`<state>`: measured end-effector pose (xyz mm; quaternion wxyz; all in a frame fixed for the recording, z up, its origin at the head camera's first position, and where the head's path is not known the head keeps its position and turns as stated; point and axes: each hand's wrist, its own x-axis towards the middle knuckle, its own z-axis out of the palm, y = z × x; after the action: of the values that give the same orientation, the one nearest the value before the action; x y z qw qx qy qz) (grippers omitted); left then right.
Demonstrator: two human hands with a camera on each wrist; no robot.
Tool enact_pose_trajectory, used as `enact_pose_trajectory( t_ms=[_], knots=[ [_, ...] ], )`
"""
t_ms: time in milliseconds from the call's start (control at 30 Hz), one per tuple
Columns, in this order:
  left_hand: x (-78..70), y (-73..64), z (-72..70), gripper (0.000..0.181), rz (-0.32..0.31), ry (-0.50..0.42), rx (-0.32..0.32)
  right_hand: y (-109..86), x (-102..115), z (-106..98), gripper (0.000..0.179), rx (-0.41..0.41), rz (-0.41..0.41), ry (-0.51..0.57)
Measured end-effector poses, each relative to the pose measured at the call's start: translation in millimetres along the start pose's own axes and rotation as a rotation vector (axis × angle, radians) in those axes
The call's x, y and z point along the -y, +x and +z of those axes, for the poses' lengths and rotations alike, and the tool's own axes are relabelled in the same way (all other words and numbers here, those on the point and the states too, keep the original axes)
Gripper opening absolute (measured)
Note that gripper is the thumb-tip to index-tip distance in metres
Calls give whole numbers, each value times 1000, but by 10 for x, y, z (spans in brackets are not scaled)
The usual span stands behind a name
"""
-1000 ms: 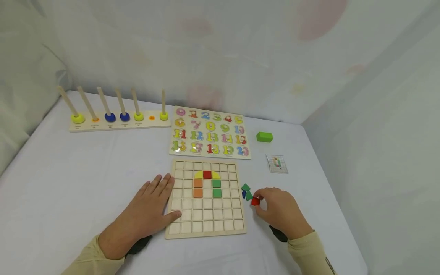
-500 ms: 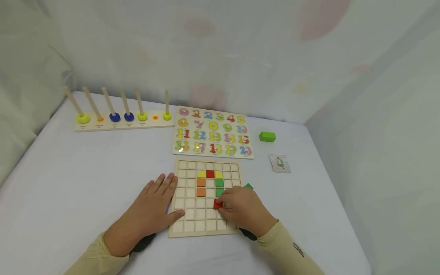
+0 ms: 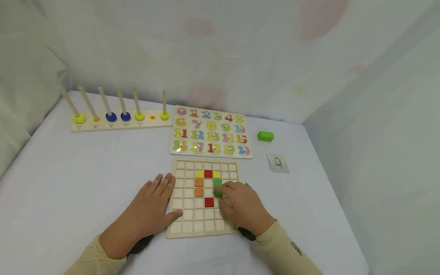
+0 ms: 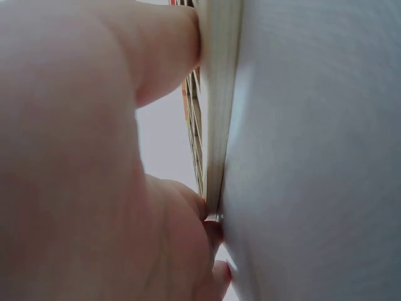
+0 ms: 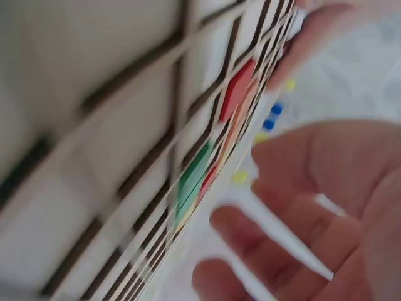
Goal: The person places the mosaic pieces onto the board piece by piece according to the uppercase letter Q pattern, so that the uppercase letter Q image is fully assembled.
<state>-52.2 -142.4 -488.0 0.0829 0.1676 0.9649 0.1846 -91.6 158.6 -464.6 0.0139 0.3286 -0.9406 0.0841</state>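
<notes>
A wooden grid board (image 3: 187, 225) lies in front of me in the head view. My left hand (image 3: 146, 212) rests flat against its left side, thumb over the edge. A red square tile (image 3: 209, 202) sits in a cell below the two orange tiles (image 3: 199, 187) and the green tiles (image 3: 217, 182). Another red tile (image 3: 207, 174) is between two yellow rounded pieces (image 3: 199, 174) at the top. My right hand (image 3: 245, 206) hovers over the board's right side, fingers loosely bent and nothing between them. In the right wrist view its fingertips (image 5: 229, 226) stand apart, off the board.
A number puzzle board (image 3: 211, 131) lies behind the grid board. At the back left is a peg stand (image 3: 120, 123) with coloured rings. A green block (image 3: 265, 136) and a pattern card (image 3: 278, 163) lie to the right. A green piece (image 3: 247, 185) peeks out behind my right hand.
My right hand brought the red tile from the table's right side onto the board, set it in a cell and let go. It has drawn slightly back. My left hand stayed in place.
</notes>
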Motion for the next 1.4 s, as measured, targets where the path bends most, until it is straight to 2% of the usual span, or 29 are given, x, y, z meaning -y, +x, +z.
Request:
enact_pose_trajectory(
  t_ms=[133, 200, 267, 433, 567, 733, 867, 1067, 1233, 1400],
  knots=[
    [-3, 9, -1, 103, 3, -5, 0, -132, -266, -54, 34, -92, 213, -4],
    [-6, 11, 5, 103, 0, -10, 5, -207, -405, -77, 34, -85, 300, -5],
    [-4, 14, 15, 103, -1, -8, 4, -272, -525, -98, 33, -46, 353, 7],
    [-16, 14, 6, 103, -2, 6, -2, -371, -668, -94, 33, 44, 397, 49],
    [-12, 9, -4, 103, -4, -11, 1, -403, -641, -58, 35, 35, 423, 89],
    [25, 16, 33, 103, -5, -17, -7, -442, -600, -34, 38, 19, 407, 123],
    [31, 26, 54, 103, 5, -12, -20, -479, -578, -44, 29, 0, 395, 112],
    [12, 17, 36, 103, 12, -18, -15, -513, -530, -59, 21, -33, 468, 72],
    [-12, 8, 17, 102, 16, -12, -23, -520, -529, -40, 18, 8, 531, 70],
    [-26, -3, 6, 102, 11, -7, -25, -546, -537, -70, 29, 2, 561, 89]
  ],
)
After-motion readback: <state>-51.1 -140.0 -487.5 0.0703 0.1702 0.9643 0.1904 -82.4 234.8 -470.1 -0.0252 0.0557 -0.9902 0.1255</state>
